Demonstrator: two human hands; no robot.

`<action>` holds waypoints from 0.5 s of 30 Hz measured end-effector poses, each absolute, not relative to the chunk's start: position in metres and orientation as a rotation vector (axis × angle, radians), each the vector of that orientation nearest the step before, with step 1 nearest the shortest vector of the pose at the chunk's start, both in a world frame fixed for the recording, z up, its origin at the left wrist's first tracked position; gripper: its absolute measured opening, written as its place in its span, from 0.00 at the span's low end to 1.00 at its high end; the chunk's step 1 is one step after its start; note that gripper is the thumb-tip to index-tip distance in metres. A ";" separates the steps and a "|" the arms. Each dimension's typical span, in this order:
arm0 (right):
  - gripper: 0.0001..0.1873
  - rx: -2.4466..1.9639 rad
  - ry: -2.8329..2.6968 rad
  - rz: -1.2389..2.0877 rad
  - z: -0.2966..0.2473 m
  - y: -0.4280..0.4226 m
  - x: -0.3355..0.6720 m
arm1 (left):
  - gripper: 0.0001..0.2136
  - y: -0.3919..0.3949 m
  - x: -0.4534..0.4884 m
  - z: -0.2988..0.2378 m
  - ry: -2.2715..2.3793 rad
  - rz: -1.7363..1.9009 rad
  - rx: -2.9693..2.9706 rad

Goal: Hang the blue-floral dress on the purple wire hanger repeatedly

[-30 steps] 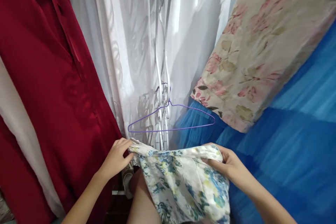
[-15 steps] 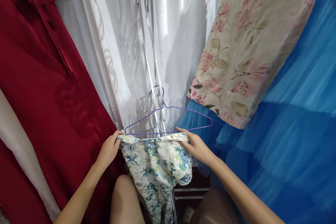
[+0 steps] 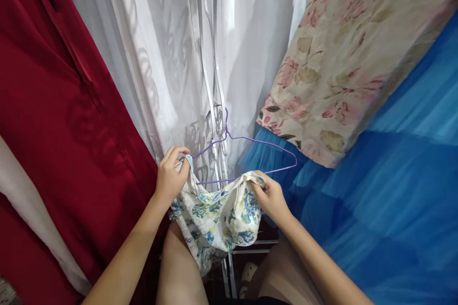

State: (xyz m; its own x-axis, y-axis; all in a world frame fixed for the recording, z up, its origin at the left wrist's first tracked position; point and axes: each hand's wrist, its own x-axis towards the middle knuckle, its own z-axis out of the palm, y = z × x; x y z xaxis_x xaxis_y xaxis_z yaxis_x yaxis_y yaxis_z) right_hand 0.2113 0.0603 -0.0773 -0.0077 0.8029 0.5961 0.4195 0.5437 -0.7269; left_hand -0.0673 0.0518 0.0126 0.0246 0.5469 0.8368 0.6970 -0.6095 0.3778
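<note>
A white garment with a blue, green and yellow floral print [image 3: 218,221] hangs between my hands, above my knees. My left hand [image 3: 172,174] is closed on its upper left corner, which is lifted over the left end of a purple wire hanger [image 3: 263,140]. My right hand [image 3: 270,196] pinches the upper right edge, below the hanger's right arm. The hanger hooks onto a white metal stand [image 3: 203,71]. Its left end is hidden behind the cloth and my left hand. Between my hands the garment's top edge sags.
Dark red fabric [image 3: 86,119] hangs on the left, with white curtain-like cloth [image 3: 246,47] behind the stand. To the right hang a beige floral garment [image 3: 332,66] and blue tulle [image 3: 386,219]. A light shoe [image 3: 248,271] shows on the floor below.
My left hand has risen and moved right, bringing the garment's left corner up over the hanger's end. My right hand has shifted slightly right, and the top edge now sags instead of being stretched straight.
</note>
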 end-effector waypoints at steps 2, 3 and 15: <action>0.25 -1.127 -1.425 0.327 -0.080 0.054 0.225 | 0.08 0.054 -0.066 0.008 -1.339 -1.660 -2.117; 0.34 -1.161 -1.337 0.297 -0.080 0.052 0.234 | 0.07 0.055 -0.066 0.005 -1.353 -1.656 -2.119; 0.31 -1.309 -1.509 0.465 -0.020 0.074 0.311 | 0.03 0.055 -0.073 -0.003 -1.411 -1.658 -1.979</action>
